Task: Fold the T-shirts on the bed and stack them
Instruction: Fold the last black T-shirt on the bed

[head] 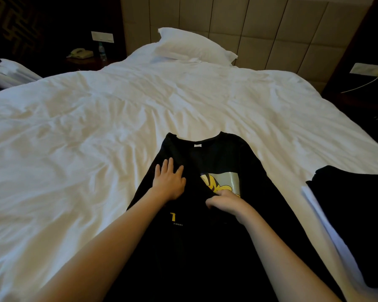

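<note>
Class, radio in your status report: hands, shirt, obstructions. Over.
Left hand flat on black T-shirt. Right hand pinching its folded edge. Black garment lies at right; nothing obstructing.

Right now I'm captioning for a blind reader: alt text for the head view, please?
A black T-shirt lies on a white bed, a person's left hand flat on it, the right hand pinching its fabric. Dark clothes lie at right, a pillow beyond.

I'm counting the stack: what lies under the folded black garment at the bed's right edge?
A white garment peeks out beneath the folded black garment; anything else below is covered.
</note>
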A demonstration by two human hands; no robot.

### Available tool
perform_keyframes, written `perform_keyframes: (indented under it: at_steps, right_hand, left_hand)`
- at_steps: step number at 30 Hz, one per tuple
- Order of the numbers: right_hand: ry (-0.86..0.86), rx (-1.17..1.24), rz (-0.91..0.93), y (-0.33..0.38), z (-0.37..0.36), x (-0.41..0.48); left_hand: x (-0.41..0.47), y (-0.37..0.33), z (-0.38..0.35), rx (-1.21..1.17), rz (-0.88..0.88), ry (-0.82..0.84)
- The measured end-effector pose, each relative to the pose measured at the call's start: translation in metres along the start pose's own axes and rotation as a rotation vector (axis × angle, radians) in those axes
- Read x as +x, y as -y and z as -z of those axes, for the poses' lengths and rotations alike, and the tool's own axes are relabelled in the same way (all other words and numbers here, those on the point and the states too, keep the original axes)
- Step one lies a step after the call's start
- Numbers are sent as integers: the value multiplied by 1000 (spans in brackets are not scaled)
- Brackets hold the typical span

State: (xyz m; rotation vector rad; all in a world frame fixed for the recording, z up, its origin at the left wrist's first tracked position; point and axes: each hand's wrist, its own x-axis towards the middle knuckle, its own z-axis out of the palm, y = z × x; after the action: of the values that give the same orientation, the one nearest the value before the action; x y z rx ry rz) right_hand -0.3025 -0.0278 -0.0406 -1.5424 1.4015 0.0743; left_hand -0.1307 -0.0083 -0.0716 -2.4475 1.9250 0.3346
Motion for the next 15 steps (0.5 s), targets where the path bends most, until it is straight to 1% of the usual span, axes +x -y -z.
perform_keyframes:
  at_steps: [2, 4, 6, 7, 8, 10, 11, 12, 13, 14, 15]
  right_hand:
    - [58, -8, -41, -5, 5, -6]
    - [42, -14, -90, -11, 9, -12]
    - [-2, 27, -132, -19, 12, -20]
    - [10, 46, -146, -22, 14, -23]
    - [38, 50, -158, -25, 15, -31]
    - [60, 48, -153, -30, 19, -43]
    - [24, 48, -128, -32, 19, -44]
    - [-69, 52, -79, -36, 20, -48]
    - [-203, 41, -10, -42, 21, -51]
    - [-359, -35, 71, -48, 22, -53]
    - [-492, -216, 133, -55, 22, -57]
  left_hand:
    - [-14, -16, -1, 94, 2, 1]
    - [-29, -33, -6, 109, 15, 55]
    - [-42, -51, -12, 68, -4, 143]
    - [-46, -58, -15, 24, -18, 179]
    - [-49, -64, -15, -27, -28, 196]
    - [-55, -71, -13, -107, -47, 170]
    - [-57, -71, -14, -134, -54, 140]
    - [-60, -72, -17, -151, -64, 120]
    - [-64, -74, -21, -145, -78, 116]
    - [-68, -75, -27, -118, -94, 122]
    - [-73, -77, -33, -87, -105, 128]
